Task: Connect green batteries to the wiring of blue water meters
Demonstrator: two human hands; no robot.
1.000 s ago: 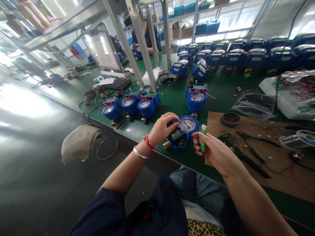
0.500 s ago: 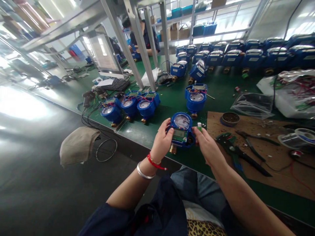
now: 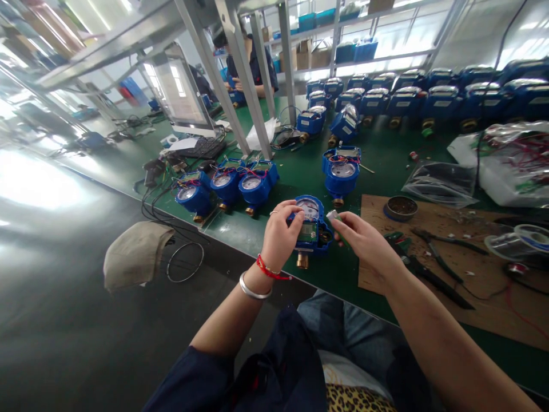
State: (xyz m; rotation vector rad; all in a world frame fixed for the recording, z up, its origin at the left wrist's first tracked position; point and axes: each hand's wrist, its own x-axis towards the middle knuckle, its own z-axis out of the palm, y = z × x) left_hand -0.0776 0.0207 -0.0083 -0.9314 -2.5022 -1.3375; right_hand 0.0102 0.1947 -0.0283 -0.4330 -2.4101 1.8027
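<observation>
Our left hand (image 3: 278,233) arches over the blue meter (image 3: 309,231) (grip unclear); right of the meter, our right hand (image 3: 363,237) clasps a lighter (image 3: 333,216).

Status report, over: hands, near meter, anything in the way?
Left hand at near meter, partly hiding it. Right hand gripping lighter beside it. Meter face up. Nothing seen between lighter and meter.

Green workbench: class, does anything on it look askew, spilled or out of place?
Yes. One blue meter sits twisted beside its straighter neighbour, and small white scraps lie strewn on the brown cardboard, looking untidy.
</observation>
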